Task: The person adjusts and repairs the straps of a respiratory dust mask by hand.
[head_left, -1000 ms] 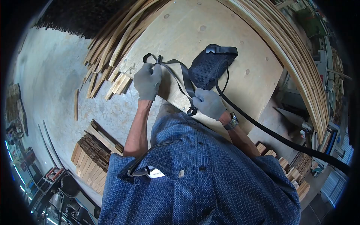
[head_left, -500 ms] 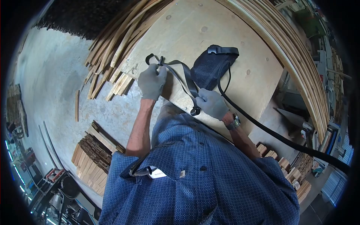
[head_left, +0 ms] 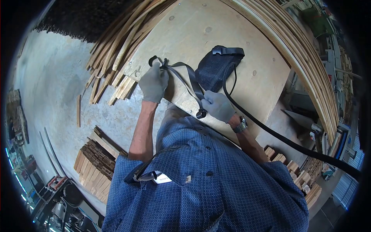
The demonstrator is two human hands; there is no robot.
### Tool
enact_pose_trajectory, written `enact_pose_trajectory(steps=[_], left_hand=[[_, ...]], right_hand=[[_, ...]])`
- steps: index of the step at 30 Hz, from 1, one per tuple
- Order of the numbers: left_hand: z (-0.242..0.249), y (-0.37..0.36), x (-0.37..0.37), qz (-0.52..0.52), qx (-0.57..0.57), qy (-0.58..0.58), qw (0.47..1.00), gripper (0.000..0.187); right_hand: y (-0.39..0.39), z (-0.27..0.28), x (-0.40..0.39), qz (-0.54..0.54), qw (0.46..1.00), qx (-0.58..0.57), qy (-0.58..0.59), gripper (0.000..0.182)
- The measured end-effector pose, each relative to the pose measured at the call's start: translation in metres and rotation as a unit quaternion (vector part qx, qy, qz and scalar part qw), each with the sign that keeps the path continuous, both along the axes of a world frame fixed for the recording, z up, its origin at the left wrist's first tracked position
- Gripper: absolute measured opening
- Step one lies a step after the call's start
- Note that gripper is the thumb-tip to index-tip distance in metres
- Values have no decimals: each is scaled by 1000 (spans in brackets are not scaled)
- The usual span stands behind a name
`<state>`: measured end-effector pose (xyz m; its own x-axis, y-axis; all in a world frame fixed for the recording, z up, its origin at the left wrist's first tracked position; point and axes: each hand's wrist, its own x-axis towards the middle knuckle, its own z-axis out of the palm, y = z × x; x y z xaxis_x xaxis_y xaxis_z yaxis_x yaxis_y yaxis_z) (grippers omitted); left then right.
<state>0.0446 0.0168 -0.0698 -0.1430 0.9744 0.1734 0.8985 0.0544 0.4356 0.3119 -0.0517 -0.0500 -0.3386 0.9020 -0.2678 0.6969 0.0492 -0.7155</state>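
Both my hands wear grey gloves. My left hand pinches one end of a dark grey strap near its loop and buckle, at the front left edge of a plywood board. My right hand grips the other end of the same strap, just above a black clip that hangs from it. The strap runs stretched between the two hands. A black mesh pouch with a black buckle lies on the board just beyond my right hand.
A thick black hose runs from the pouch to the right, off the board. Long wooden slats lie piled left of the board and curve along its right side. Stacks of short wood pieces sit on the concrete floor below left.
Both hands have kept hold of the strap and shifted only slightly. My left hand moved a little right, then back left, with the strap's looped end.
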Motion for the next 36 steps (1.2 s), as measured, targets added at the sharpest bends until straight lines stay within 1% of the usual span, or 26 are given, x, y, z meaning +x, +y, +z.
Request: enact_pose_trajectory(steps=[1, 2, 4, 8, 9, 11, 13, 14, 15, 17, 18, 20, 21, 23, 24, 25, 26, 27, 28, 29, 31, 33, 35, 36], left_hand=[[3, 0, 1, -47, 55, 41, 997, 34], [6, 3, 2, -47, 56, 40, 997, 34], [18, 10, 3, -28, 2, 22, 999, 22], [17, 13, -9, -65, 19, 14, 998, 19], [18, 13, -10, -76, 36, 25, 996, 20], [17, 14, -16, -89, 52, 36, 994, 23], [16, 18, -25, -129, 51, 33, 990, 29], [16, 18, -27, -142, 92, 38, 985, 31], [18, 16, -28, -141, 91, 39, 985, 31], [23, 11, -28, -156, 16, 24, 987, 36], [26, 8, -25, -156, 16, 24, 987, 36], [30, 1, -14, -217, 74, 21, 973, 42], [28, 1, -12, -215, 74, 21, 973, 42], [24, 5, -8, -277, 49, 7, 960, 41], [16, 7, -9, -285, 69, 25, 956, 39], [9, 9, -12, -285, 69, 24, 956, 39], [2, 12, -15, -280, 60, 15, 958, 34], [1, 15, -16, -276, 52, 6, 960, 29], [-1, 17, -17, -267, 45, -3, 963, 19], [-2, 17, -18, -269, 45, -5, 962, 19], [0, 17, -20, -281, 83, 35, 955, 19], [0, 13, -23, -282, 94, 40, 954, 19], [0, 11, -27, -291, 77, 48, 952, 20], [3, 10, -28, -292, 76, 47, 952, 20]], right_hand=[[0, -1, 1, 2, 1000, 1, 2, 24], [0, -1, 2, 3, 1000, 3, 4, 24], [0, -3, 3, 2, 1000, 2, 3, 23], [-2, -8, 5, -3, 1000, 2, 28, 22], [-1, -1, 5, -5, 1000, 1, 28, 22], [2, 17, 5, 7, 999, -50, 5, 21], [0, 13, 8, 3, 999, -46, 5, 20], [1, 11, 8, 0, 999, -39, 5, 20], [1, 8, 9, 1, 999, -39, 6, 20], [0, 4, 9, 1, 1000, -23, 7, 20], [1, 6, 9, 1, 1000, -23, 7, 20], [2, 12, 8, 10, 999, -38, -14, 20], [2, 13, 8, 12, 999, -38, -14, 20], [2, 15, 8, 4, 1000, -13, 16, 21], [2, 12, 10, 6, 1000, -13, 15, 21], [4, 7, 13, 13, 999, -3, 39, 22], [4, 3, 16, 18, 998, 6, 63, 23], [5, 5, 16, 16, 998, 6, 62, 23], [5, 6, 16, 7, 997, -9, 71, 23], [4, 8, 16, -2, 997, -25, 80, 24], [3, 10, 15, 1, 997, -18, 73, 24], [4, 14, 11, 5, 997, -12, 70, 23], [5, 20, 10, -3, 997, -69, 43, 23], [4, 19, 10, -4, 997, -70, 42, 23]])
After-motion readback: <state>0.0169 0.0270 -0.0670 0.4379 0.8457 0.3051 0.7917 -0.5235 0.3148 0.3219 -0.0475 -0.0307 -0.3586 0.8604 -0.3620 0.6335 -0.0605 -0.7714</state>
